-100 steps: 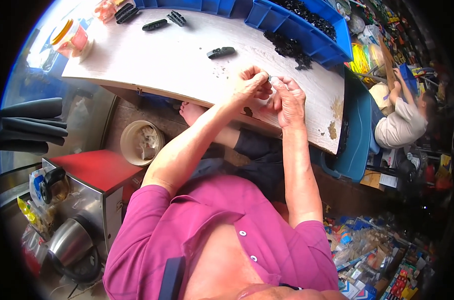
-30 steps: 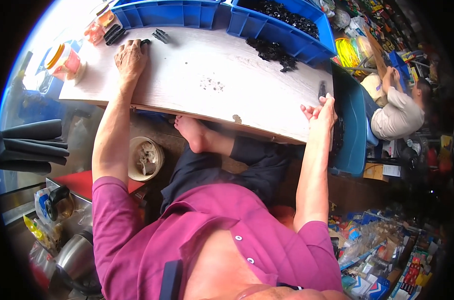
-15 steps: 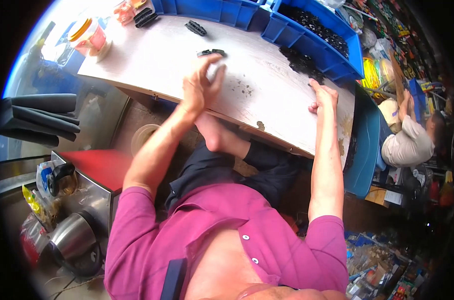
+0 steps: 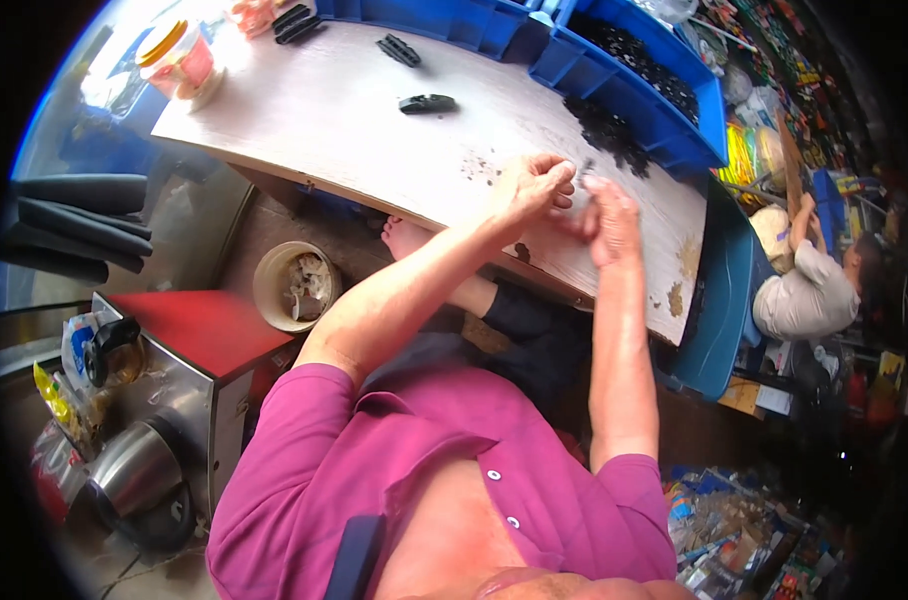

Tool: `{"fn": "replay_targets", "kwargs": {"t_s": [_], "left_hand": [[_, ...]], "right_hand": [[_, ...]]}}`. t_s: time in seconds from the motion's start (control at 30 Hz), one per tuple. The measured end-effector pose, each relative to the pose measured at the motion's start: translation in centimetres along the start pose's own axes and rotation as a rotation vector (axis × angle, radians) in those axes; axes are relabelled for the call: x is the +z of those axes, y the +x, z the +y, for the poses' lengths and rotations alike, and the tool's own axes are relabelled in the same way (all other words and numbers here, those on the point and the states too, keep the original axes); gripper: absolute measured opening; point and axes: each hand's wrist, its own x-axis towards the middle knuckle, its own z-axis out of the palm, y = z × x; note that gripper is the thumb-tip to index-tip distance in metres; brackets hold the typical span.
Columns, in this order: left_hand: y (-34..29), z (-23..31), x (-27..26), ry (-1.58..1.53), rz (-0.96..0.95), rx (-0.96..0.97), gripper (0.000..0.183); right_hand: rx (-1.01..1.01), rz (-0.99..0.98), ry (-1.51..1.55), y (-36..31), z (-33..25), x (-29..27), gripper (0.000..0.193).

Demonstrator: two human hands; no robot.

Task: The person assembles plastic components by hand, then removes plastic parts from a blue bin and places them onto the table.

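Observation:
My left hand [image 4: 532, 190] is over the front half of the white table, thumb and fingertips pinched together. What is between them, if anything, is too small to make out. Close beside it on the right, my right hand [image 4: 612, 215] is blurred, with a small black piece [image 4: 587, 168] at its curled fingertips. The two hands are slightly apart. Beyond them lies a heap of small black pieces [image 4: 609, 135]. A black ribbed block [image 4: 427, 104] rests on the table to the left, with a second black block [image 4: 399, 50] farther back.
Blue bins [image 4: 634, 75] line the table's back edge, one holding black pieces. Black blocks [image 4: 294, 24] and a yellow-lidded jar [image 4: 177, 62] sit at the far left. A bucket [image 4: 296, 287] stands below, beside a red-topped cabinet [image 4: 189, 325]. Another person [image 4: 809, 290] sits at right.
My left hand has left the black block and moved right. My right hand has come from the heap toward it, and the hands are now close together.

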Motion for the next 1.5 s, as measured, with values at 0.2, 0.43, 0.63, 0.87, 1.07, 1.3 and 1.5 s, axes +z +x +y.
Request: {"fn": "replay_targets", "kwargs": {"t_s": [0.2, 0.43, 0.63, 0.87, 1.07, 1.3, 1.5], "left_hand": [[-0.5, 0.6, -0.1, -0.145, -0.068, -0.069, 0.017], [-1.2, 0.0, -0.4, -0.160, -0.077, 0.006, 0.019], [-1.5, 0.1, -0.8, -0.084, -0.053, 0.029, 0.021], [-2.4, 2.7, -4.4, 1.010, 0.396, 0.493, 0.042], [-2.1, 7.1, -9.6, 1.617, 0.678, 0.512, 0.038], [-3.7, 5.1, -8.5, 1.702, 0.475, 0.664, 0.026], [-3.7, 4.0, -8.3, 1.627, 0.589, 0.796, 0.025]], "right_hand": [[-0.067, -0.144, 0.087, -0.8, 1.3, 0.2, 0.016], [-0.159, -0.131, 0.105, -0.5, 2.5, 0.0, 0.023], [-0.163, -0.148, 0.116, -1.3, 1.5, 0.9, 0.020], [-0.140, -0.160, 0.112, -1.6, 1.6, 0.7, 0.014], [-0.178, -0.135, 0.158, -1.6, 2.0, 0.8, 0.017], [-0.173, -0.139, 0.194, -1.6, 2.2, 1.1, 0.018], [-0.166, -0.168, 0.301, -2.0, 2.1, 2.0, 0.014]]}}
